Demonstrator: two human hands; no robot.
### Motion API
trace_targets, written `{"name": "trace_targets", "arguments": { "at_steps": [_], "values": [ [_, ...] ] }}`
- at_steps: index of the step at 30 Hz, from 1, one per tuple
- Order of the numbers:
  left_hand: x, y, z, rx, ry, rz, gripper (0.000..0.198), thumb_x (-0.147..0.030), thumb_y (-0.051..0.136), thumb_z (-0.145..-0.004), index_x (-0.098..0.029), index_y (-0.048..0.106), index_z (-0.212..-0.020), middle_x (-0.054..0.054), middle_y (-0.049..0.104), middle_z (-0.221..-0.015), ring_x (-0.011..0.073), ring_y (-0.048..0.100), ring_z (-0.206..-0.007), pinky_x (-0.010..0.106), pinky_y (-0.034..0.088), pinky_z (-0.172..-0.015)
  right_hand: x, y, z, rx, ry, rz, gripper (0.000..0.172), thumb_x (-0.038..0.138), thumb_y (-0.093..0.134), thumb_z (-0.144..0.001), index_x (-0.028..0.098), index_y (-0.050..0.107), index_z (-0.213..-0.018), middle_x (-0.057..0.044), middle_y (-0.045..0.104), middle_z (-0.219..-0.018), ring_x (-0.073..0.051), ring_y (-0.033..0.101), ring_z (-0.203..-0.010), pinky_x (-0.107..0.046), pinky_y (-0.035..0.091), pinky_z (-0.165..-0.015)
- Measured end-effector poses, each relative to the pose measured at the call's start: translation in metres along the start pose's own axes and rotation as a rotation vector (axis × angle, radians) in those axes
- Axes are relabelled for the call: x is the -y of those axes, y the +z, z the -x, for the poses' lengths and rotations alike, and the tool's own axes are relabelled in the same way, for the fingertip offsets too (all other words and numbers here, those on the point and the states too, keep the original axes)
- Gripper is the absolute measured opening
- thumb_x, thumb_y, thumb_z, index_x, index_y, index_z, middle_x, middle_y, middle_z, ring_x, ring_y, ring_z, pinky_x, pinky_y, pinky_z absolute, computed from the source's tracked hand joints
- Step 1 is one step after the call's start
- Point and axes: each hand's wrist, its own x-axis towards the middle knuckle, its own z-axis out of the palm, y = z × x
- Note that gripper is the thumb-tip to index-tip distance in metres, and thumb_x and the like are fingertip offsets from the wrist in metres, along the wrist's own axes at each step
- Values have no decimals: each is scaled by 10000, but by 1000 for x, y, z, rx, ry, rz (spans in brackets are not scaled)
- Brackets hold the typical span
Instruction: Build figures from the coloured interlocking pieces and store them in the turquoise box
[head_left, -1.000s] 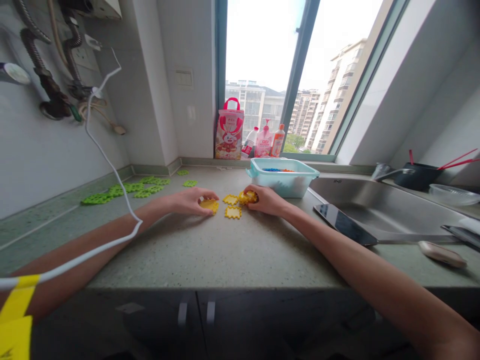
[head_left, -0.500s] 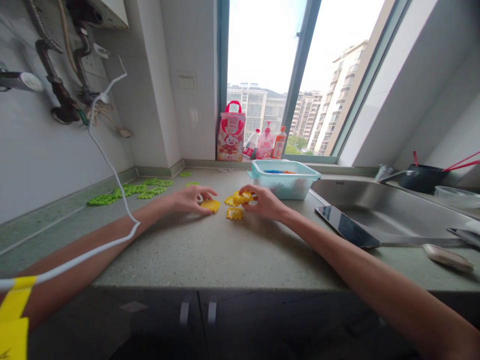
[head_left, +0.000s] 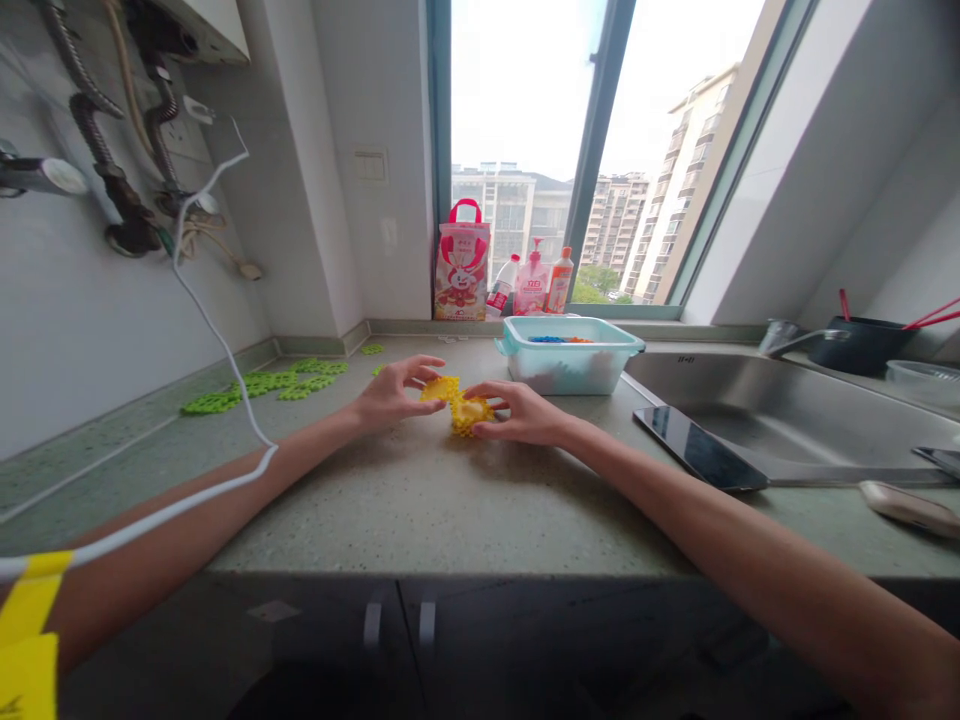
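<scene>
the left hand (head_left: 391, 393) pinches a yellow piece (head_left: 441, 388) in its fingers (head_left: 424, 362), at their three o'clock; the right hand (head_left: 523, 413) grasps a yellow cluster (head_left: 466, 412) at nine o'clock.

Taken from the middle, the yellow pieces (head_left: 460, 423) look like plastic with a soft sheen. The counter (head_left: 420, 510) is smooth, speckled and stone-like, faintly glossy. At nine o'clock, the green pieces (head_left: 259, 383) look like matt plastic. At two, the tub (head_left: 577, 368) is smooth, translucent plastic; near three, the sink (head_left: 739, 395) is satin metal and the phone (head_left: 694, 440) glossy. At six, the cabinet doors (head_left: 322, 620) are dark and shiny; at ten, ribbed metal hoses (head_left: 95, 130) gleam dully.
</scene>
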Motion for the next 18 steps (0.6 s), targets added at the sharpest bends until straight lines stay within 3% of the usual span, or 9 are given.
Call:
{"name": "trace_targets", "arguments": {
  "at_steps": [4,8,13,18],
  "values": [
    [-13,12,1,9,-25,88,783,-480,890,-738,-156,601,-1390,145,756,-1192,282,728,-1102,479,572,-1019,-5,-5,-4,-151,54,-38,407,467,705,-910,203,673,-1218,-105,723,-1242,-248,686,-1140,-373,577,-926],
    [-23,21,0,3,-30,126,834,-474,913,-721,-170,581,-1423,164,728,-1288,300,714,-1170,499,555,-1063,-16,-11,-8,-296,84,110,351,496,532,-1008,204,695,-1118,-77,753,-1099,-232,688,-1018,-355,544,-881],
    [-20,29,-1,27,-30,130,843,-484,912,-727,-195,561,-1438,162,716,-1316,299,718,-1167,526,546,-1079,-28,-13,-9,-315,125,222,365,486,461,-1039,220,703,-1099,-63,760,-1085,-242,679,-1006,-366,506,-912],
    [-9,28,-2,28,36,186,807,-484,901,-745,-190,567,-1417,171,644,-1427,307,642,-1299,528,488,-1156,-37,-11,-9,-281,159,222,386,474,427,-1056,212,695,-1150,-79,760,-1138,-248,695,-1029,-380,509,-938]
  ]
}}
